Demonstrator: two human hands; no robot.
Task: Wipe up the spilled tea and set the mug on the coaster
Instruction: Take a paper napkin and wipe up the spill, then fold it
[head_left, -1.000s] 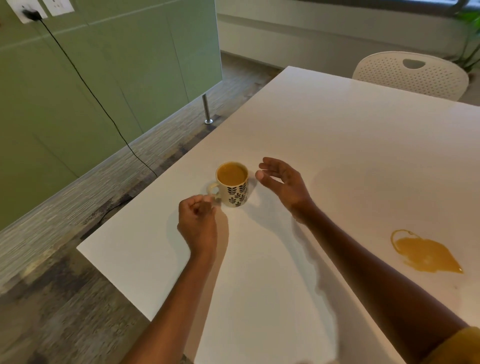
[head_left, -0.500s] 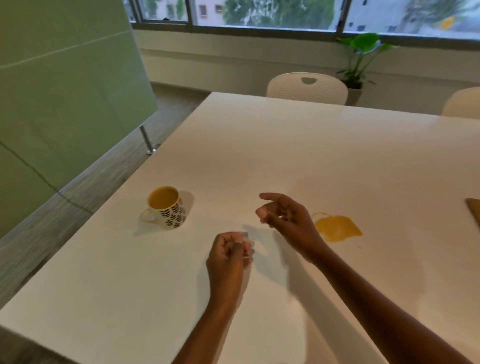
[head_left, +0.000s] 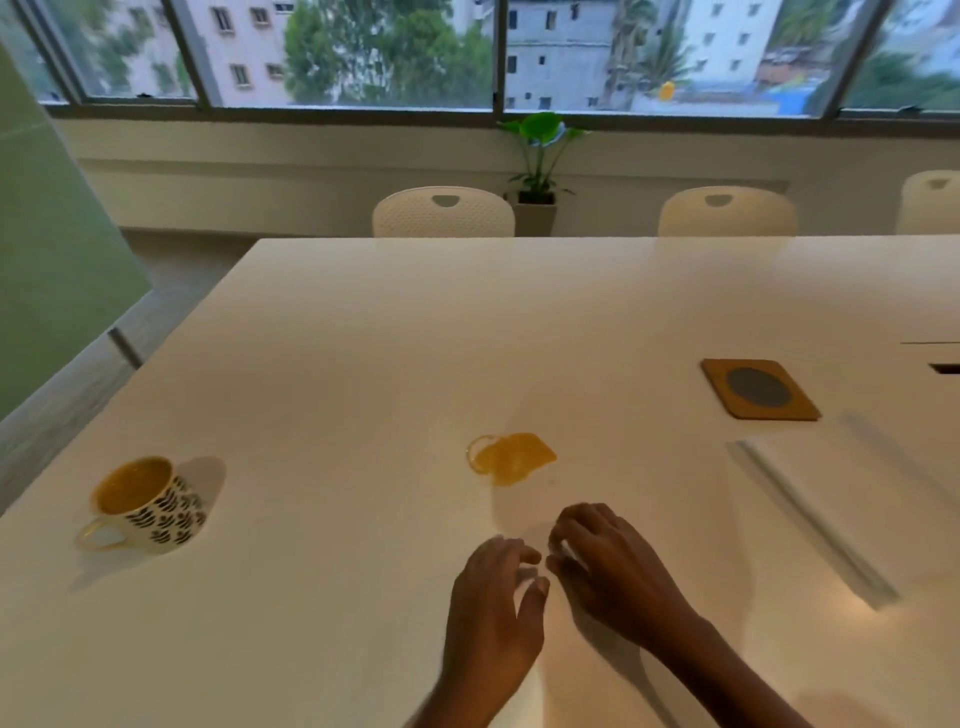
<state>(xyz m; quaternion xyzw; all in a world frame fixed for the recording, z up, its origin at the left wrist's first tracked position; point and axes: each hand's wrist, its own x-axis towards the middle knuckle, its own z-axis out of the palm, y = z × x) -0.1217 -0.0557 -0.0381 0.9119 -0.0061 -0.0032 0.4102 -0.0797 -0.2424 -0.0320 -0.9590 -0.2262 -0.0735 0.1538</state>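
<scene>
A leaf-patterned mug (head_left: 150, 506) full of tea stands on the white table (head_left: 415, 338) at the left, its handle toward me. An orange-brown tea puddle (head_left: 511, 457) lies mid-table. The square cork coaster (head_left: 758, 389) with a grey disc sits at the far right. A white cloth or paper sheet (head_left: 852, 499) lies just in front of the coaster. My left hand (head_left: 493, 618) and my right hand (head_left: 613, 566) hover side by side just in front of the puddle, fingers loosely curled, nothing in either.
Three white chairs (head_left: 444, 213) stand along the far edge of the table. A potted plant (head_left: 537, 171) sits under the window. A green partition (head_left: 47, 260) runs along the left. A cable slot (head_left: 943, 369) is cut into the table at the right.
My head has turned right and up, so the mug has slid to the left of view and the coaster has appeared. Both hands left the mug and came together near the puddle.
</scene>
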